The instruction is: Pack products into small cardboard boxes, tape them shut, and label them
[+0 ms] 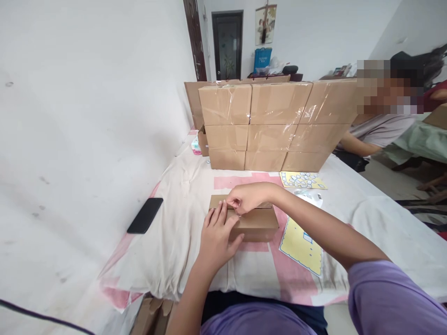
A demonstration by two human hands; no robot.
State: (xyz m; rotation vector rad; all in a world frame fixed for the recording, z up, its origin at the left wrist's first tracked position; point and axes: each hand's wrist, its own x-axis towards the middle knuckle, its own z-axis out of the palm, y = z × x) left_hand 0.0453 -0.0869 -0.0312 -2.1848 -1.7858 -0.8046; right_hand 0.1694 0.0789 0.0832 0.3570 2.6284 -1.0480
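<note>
Left hand (218,235) on cardboard box (258,222)

Camera placement: single head-worn view

The head-worn viewpoint faces forward and down across a white-and-pink fabric tablecloth (164,242). The bare left hand (217,236) and bare right hand (252,197) appear close, just below centre. A stack of taped brown cardboard boxes (270,135) stands farther off; a dark-framed door (228,46) lies beyond.
</note>
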